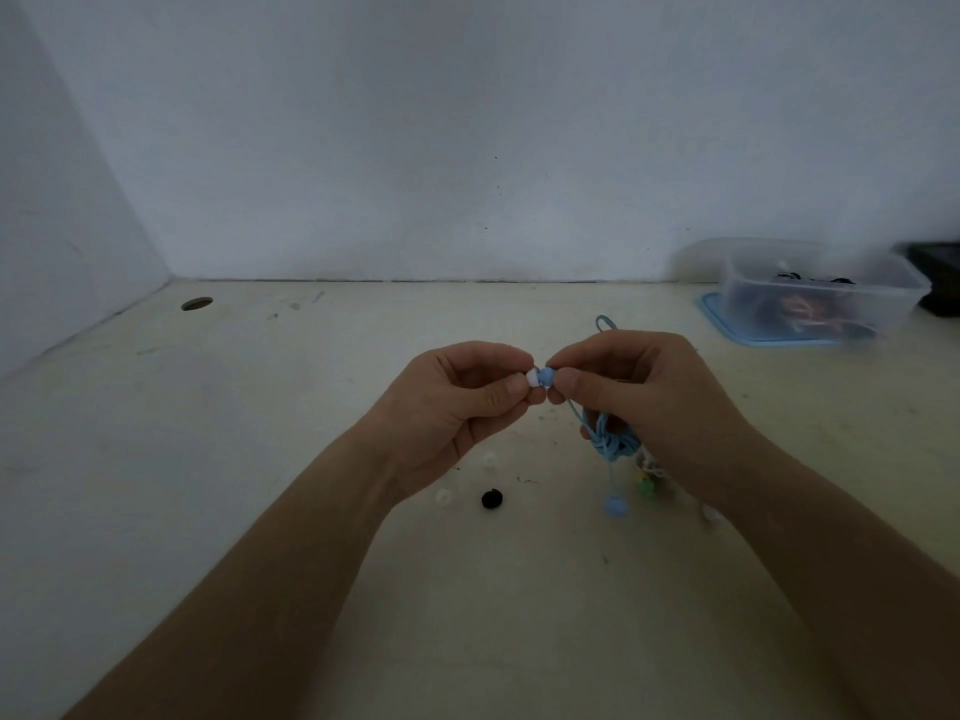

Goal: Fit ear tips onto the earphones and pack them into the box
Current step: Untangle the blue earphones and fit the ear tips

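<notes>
My left hand point(462, 402) pinches a white ear tip point(533, 378) between thumb and fingers. It touches the blue earbud point(546, 376) that my right hand point(639, 397) pinches. The blue cable bundle point(610, 436) is looped under my right hand's fingers, and a cable loop point(604, 322) sticks out above that hand. The second blue earbud point(615, 506) dangles below on its cord. Two loose white ear tips point(489, 460) point(442, 496) and a black ear tip point(491, 499) lie on the table below my left hand.
A clear plastic box point(821, 293) with dark items inside stands on a blue lid point(711, 311) at the back right. Small green and white pieces point(647, 488) lie under my right wrist. A round hole point(197, 304) is in the table at the back left.
</notes>
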Tool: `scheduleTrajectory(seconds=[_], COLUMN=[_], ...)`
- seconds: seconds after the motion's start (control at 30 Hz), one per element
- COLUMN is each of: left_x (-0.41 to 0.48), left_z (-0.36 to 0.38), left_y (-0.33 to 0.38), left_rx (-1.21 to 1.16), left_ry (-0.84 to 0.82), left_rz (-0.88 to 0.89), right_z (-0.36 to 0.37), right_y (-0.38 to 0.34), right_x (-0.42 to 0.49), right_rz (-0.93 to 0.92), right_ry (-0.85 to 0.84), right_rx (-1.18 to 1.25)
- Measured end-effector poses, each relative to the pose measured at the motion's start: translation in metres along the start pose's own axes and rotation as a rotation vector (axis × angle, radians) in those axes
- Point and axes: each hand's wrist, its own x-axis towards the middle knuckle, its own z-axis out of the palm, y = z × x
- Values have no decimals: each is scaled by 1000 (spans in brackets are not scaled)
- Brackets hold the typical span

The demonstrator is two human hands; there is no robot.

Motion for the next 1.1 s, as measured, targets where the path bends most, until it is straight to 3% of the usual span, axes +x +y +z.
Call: scheduleTrajectory(seconds=[0.43, 0.7, 0.87, 1.1], left_x=[-2, -1, -7, -18], left_z=[1, 2, 15, 41], left_y=[-2, -1, -1, -4], left_rx=[55, 56, 408, 452], left_ry=[-39, -35, 18, -120], left_rz=[-9, -7, -29, -160], right_z=[-2, 0, -1, 12], right_y=[-2, 2, 9, 15], right_x=[-1, 0, 3, 3], right_rz=[6, 73, 81, 2], right_ry=[-75, -12, 232, 594], right_rx=[38, 113, 103, -15])
